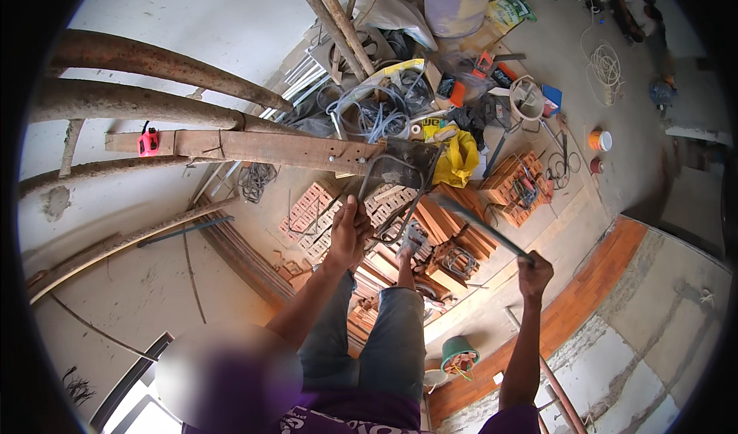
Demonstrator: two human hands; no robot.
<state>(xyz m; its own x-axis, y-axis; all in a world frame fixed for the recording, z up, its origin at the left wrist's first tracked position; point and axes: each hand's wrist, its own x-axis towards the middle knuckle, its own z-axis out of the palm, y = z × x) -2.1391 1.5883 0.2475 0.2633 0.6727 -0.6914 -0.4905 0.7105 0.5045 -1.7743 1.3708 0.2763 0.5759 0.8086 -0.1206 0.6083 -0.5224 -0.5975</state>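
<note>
My left hand (pixel 350 236) is closed on a bent steel rod (pixel 364 184), which loops at the end of a wooden plank (pixel 269 148). Bolts show in the plank, and a dark block (pixel 401 165) sits at its end. Off to the right, my right hand (pixel 535 273) is wrapped around the near end of a long grey bar (pixel 492 234). The bar slants up and left toward the bent rod; blur hides whether they touch. Farther left along the plank rests a pink tape measure (pixel 148 141).
Stacked bricks (pixel 311 212) lie below the plank, with more bricks (pixel 513 186) to the right. Rusty poles (pixel 146 103) run along the left. A yellow bag (pixel 459 159) and coiled tubing (pixel 377 123) lie beyond the plank. A green bucket (pixel 460 352) stands near my legs.
</note>
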